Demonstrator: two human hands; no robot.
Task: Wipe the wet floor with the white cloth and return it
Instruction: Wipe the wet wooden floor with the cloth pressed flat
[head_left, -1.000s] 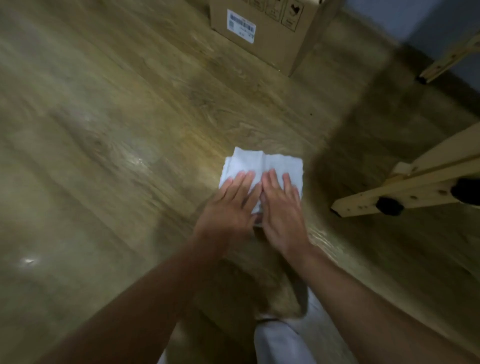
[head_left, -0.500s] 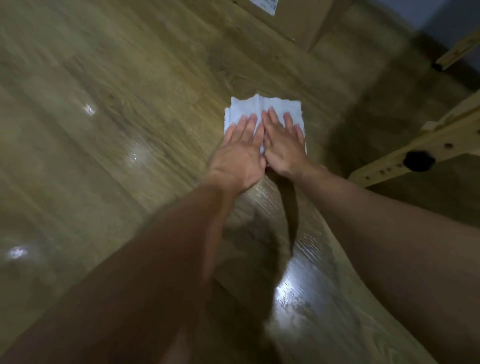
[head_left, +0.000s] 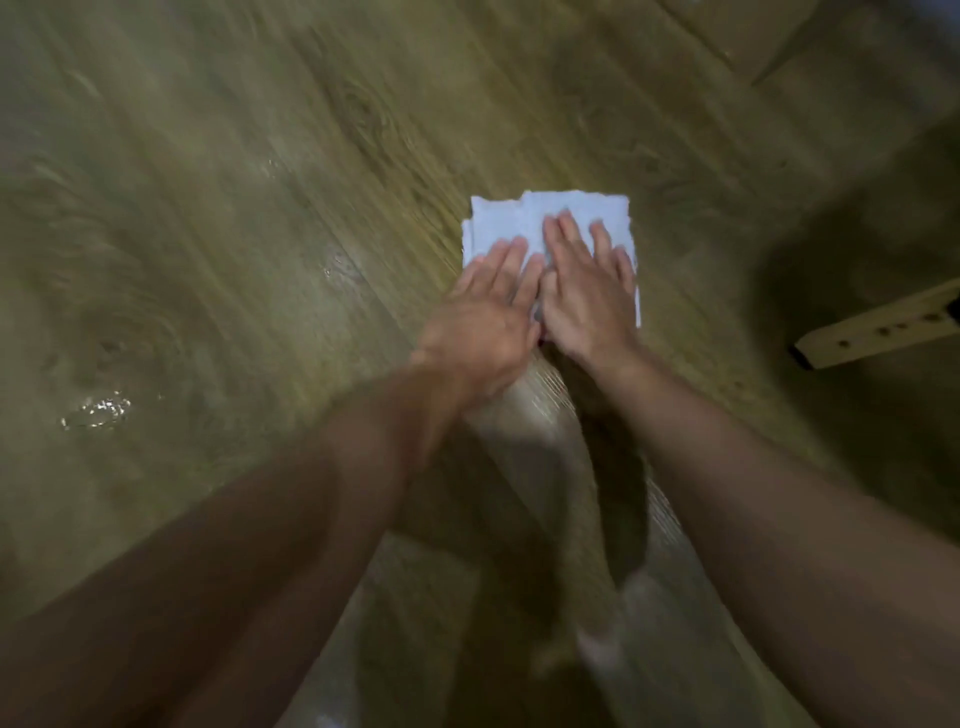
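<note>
While both palms are pressing down on it, the white cloth (head_left: 524, 223) is lying folded in a rough square on the wooden floor (head_left: 260, 234), well ahead of the person. In the head view, the left hand (head_left: 483, 317) and right hand (head_left: 587, 296) are sitting side by side and touching. Their fingers are lying straight and spread over the near half of the cloth, neither hand gripping or pinching it. Over the last second the arms have been stretching out and the cloth has been sliding away from the body, so a forward wiping stroke is probably under way. A shiny streak (head_left: 524, 415) is showing just behind the wrists, and glinting drops (head_left: 96, 410) are sitting well off to the left, untouched. That suggests more passes are needed before the cloth goes back. A wooden leg (head_left: 878, 325) is lying to the right, apart from the cloth.
</note>
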